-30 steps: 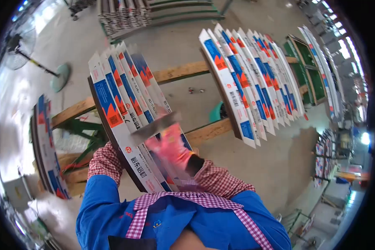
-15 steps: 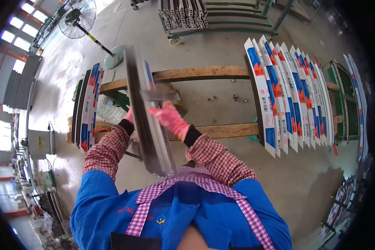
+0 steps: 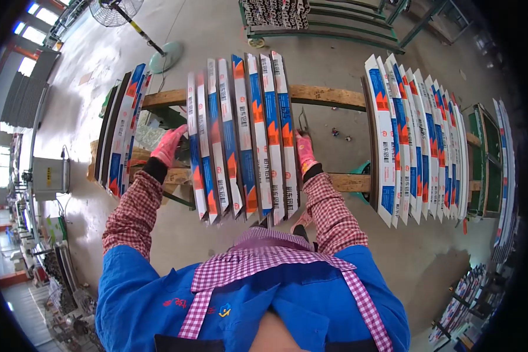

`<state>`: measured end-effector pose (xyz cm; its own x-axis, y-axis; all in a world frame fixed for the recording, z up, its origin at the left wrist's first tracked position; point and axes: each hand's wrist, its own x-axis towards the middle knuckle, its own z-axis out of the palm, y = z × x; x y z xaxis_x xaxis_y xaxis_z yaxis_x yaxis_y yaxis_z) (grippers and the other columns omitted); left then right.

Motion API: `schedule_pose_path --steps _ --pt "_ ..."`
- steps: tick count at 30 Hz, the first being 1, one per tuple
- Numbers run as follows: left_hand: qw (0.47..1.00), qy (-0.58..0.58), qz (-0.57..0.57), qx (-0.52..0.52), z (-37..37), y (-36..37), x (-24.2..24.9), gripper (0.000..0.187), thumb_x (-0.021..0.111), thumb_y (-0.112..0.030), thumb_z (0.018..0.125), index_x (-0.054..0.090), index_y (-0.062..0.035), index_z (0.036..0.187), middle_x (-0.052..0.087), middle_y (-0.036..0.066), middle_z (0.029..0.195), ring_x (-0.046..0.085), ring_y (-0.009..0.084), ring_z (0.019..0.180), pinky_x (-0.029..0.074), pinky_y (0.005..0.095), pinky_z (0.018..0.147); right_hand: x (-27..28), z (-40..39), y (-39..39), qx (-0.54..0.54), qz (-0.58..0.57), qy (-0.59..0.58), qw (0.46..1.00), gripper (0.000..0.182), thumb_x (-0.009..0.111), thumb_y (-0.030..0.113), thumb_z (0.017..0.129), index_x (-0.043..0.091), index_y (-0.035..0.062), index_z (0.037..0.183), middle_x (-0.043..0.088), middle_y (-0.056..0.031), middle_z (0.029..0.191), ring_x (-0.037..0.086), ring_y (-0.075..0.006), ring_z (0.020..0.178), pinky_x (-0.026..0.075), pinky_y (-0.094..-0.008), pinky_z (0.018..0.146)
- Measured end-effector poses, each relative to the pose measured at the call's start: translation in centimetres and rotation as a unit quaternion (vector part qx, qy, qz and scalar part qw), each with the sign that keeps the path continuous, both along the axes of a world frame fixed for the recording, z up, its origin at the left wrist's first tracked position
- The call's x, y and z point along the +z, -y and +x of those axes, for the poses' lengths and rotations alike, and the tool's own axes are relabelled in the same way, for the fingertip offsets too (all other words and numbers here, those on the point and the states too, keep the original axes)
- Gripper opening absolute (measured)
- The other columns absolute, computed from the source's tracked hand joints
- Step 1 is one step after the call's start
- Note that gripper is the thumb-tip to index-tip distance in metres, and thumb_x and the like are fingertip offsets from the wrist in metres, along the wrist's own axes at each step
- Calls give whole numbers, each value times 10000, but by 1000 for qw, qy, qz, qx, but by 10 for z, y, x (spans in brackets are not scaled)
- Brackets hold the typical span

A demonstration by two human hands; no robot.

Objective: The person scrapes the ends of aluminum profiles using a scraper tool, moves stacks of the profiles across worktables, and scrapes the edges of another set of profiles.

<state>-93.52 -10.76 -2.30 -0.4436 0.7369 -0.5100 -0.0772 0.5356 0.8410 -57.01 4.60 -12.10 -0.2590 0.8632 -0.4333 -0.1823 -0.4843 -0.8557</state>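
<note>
Between my hands, a row of several long white profiles [image 3: 254, 138] with blue and orange printed film lies side by side across the wooden beams. At the row's left side is my left hand [image 3: 170, 145], in a pink glove, fingers stretched toward the outermost profile. My right hand [image 3: 305, 154], also gloved in pink, is by the right end of the row, its fingers closed. A thin grey metal tool [image 3: 303, 121] sticks up from it; its exact kind is unclear.
Two wooden beams [image 3: 328, 97] run crosswise under the profiles. More printed profiles [image 3: 413, 141] are stacked at right, others [image 3: 123, 132] at left. A pedestal fan [image 3: 165, 57] stands back left, a green rack [image 3: 346, 29] behind, and a green frame [image 3: 487, 158] far right.
The blurred profiles between my hands, on edge before, now show as a spread row of printed faces. My hands have moved apart to its two sides, the right one going right.
</note>
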Motion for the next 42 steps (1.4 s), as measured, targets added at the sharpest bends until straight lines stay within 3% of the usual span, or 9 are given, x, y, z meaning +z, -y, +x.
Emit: schedule_pose_path --steps 7,9,13,15,17,18,20,29,42 --pt "982 -27 185 4 -2 -60 25 378 556 -321 887 552 -84 1182 572 -20 1100 493 126 1042 345 322 910 65 43 28 -1 198 375 905 667 580 526 816 558 -107 1023 605 -291 925 585 -405 911 449 -430 814" --pt "977 -70 187 -70 20 -93 41 358 537 -273 910 540 -60 1198 568 14 1139 489 137 1096 349 297 941 37 85 34 19 523 600 605 606 601 487 802 568 -61 1058 603 -260 899 579 -397 887 450 -425 815" --pt "964 -19 230 -130 114 -139 74 310 572 -182 897 538 -25 1162 564 48 1114 500 137 1089 351 242 971 150 177 30 68 203 652 728 422 642 230 785 568 133 1189 608 -155 982 566 -370 915 447 -430 827" --pt "957 0 233 -171 170 -158 84 275 568 -193 901 564 -29 1122 581 24 1074 515 123 1042 369 239 934 173 237 7 -142 426 393 803 310 647 290 824 628 54 1024 646 -176 914 623 -346 863 481 -388 771" --pt "952 -29 231 -200 230 -177 84 240 570 -216 903 585 -40 1065 586 -20 972 517 93 913 397 238 827 147 313 -18 -133 272 608 734 428 617 382 837 590 25 1073 637 -206 935 598 -378 924 476 -401 789" --pt "960 -4 199 -197 260 -186 76 238 573 -225 901 586 -44 1056 580 -25 953 509 89 890 396 237 803 142 336 -25 -169 420 572 684 464 591 419 848 581 18 1081 632 -215 954 583 -395 949 472 -413 796" --pt "972 44 135 -187 313 -209 43 235 578 -242 896 587 -54 1036 569 -34 914 492 80 844 393 236 756 116 381 -41 -78 264 611 742 469 594 386 853 551 17 1138 611 -226 1024 561 -404 1005 459 -420 830" --pt "827 518 25 -219 501 -278 -165 313 564 -375 864 635 -79 939 672 73 894 639 224 799 524 381 778 111 399 -38 -19 449 557 699 606 580 305 853 369 -5 1329 480 -226 1253 462 -388 1175 369 -449 986" --pt "824 531 -64 -185 551 -278 -251 374 547 -442 857 640 -94 956 672 62 896 634 214 780 524 375 746 118 393 -36 33 405 562 721 700 564 385 862 301 -7 1379 394 -229 1343 379 -381 1255 300 -463 1036"
